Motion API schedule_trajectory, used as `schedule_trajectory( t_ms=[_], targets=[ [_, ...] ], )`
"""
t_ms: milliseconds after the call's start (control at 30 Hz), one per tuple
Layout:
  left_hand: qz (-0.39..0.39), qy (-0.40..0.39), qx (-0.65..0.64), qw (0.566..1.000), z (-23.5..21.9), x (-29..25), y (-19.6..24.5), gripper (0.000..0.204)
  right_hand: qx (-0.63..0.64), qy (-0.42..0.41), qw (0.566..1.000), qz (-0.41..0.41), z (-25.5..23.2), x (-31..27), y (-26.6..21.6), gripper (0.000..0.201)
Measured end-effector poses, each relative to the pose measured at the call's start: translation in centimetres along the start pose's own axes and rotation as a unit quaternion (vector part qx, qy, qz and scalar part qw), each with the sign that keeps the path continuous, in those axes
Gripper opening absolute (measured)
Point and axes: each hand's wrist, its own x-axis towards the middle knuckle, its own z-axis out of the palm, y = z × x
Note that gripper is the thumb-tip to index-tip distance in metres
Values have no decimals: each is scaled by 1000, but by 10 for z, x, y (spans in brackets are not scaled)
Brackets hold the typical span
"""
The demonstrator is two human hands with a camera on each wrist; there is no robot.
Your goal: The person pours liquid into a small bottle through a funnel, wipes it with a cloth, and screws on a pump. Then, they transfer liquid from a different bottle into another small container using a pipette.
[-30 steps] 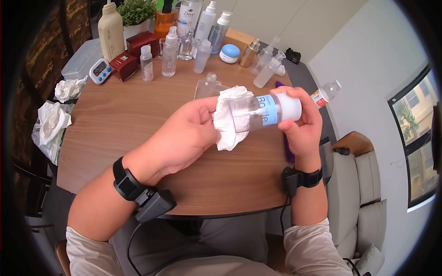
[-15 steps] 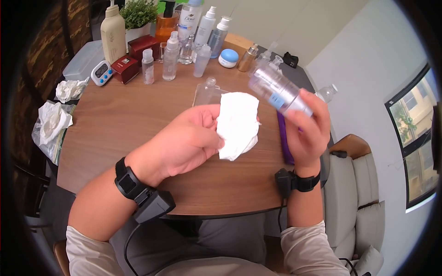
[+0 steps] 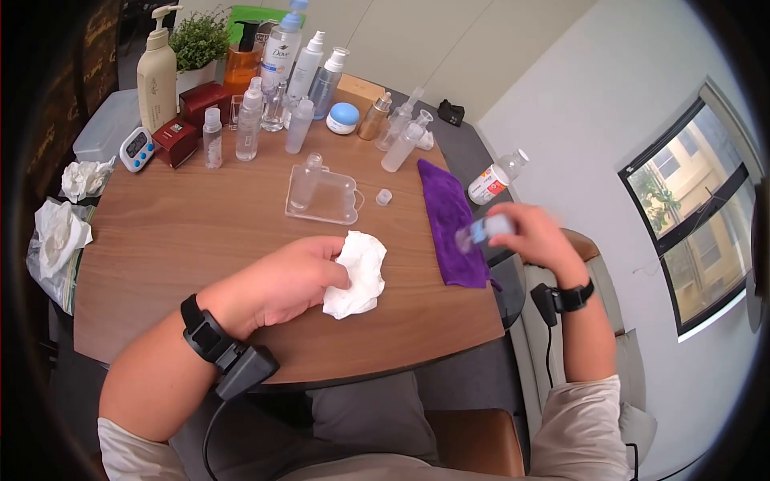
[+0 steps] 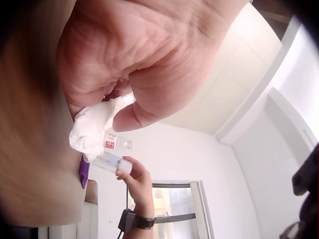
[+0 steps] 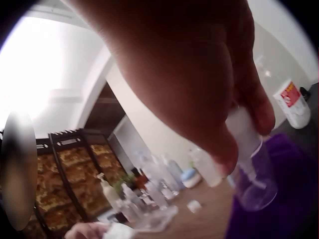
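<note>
My left hand point(image 3: 293, 280) pinches a folded white tissue point(image 3: 358, 275) over the front of the table; the left wrist view shows the tissue point(image 4: 92, 129) between thumb and fingers. At the right, my right hand point(image 3: 539, 238) grips the white cap of a clear bottle point(image 3: 479, 232) with a blue label, blurred in the head view. That bottle hangs tilted over the purple cloth point(image 3: 451, 224). In the right wrist view the fingers and thumb close round the cap point(image 5: 242, 127), with the clear body point(image 5: 255, 186) pointing down.
A clear tray point(image 3: 325, 204) with a small bottle on it lies mid-table, a small cap point(image 3: 384, 196) beside it. Several bottles, red boxes point(image 3: 175, 143) and a timer point(image 3: 137, 150) line the back. A labelled bottle point(image 3: 488, 183) lies tilted beyond the cloth; crumpled tissues point(image 3: 60, 232) are at left.
My right hand has carried the bottle away from the tissue, rightward over the purple cloth. My left hand still holds the tissue, now lower. The head view has turned to the right.
</note>
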Motion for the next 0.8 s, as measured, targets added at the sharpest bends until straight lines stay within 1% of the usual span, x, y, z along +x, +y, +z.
schedule_trajectory(
  t_ms=[67,100,133,200,233,300,333,400,433,500,633,700,733,800],
  targets=[
    [-6,2,-3,1000,-3,2,-2,52,32,-23,992,-120,27,9,25,49],
    [-8,7,-4,1000,-4,4,-4,51,17,-42,990,-134,23,10,20,47],
    [-9,12,-3,1000,-5,5,-4,50,19,-41,990,-134,20,14,20,47],
    [-13,16,11,1000,-5,6,-6,49,18,-96,962,-254,14,21,23,46],
    [-15,19,21,999,-6,7,-7,48,19,-95,963,-252,9,24,23,46],
    [-18,21,20,999,-4,6,-5,48,-16,-152,928,-341,2,26,21,43],
    [-19,23,18,999,-3,5,-5,48,-13,-155,928,-339,1,26,21,43],
    [-25,23,17,999,-3,5,-6,47,-73,-148,913,-374,0,28,21,44],
    [-29,21,19,999,-2,7,-6,47,-70,-150,913,-372,-1,28,21,44],
    [-37,16,19,999,-2,9,-8,46,-86,-160,930,-318,-1,27,20,48],
    [-55,12,32,998,4,11,-10,46,-130,-177,932,-287,0,31,18,50],
    [-54,6,33,998,5,12,-11,43,-128,-150,942,-270,3,33,17,48],
    [-50,3,37,998,5,12,-11,40,-128,-151,942,-270,4,34,13,48],
    [-47,-2,31,998,2,12,-12,41,-172,-186,956,-145,5,35,-1,47]
  ],
)
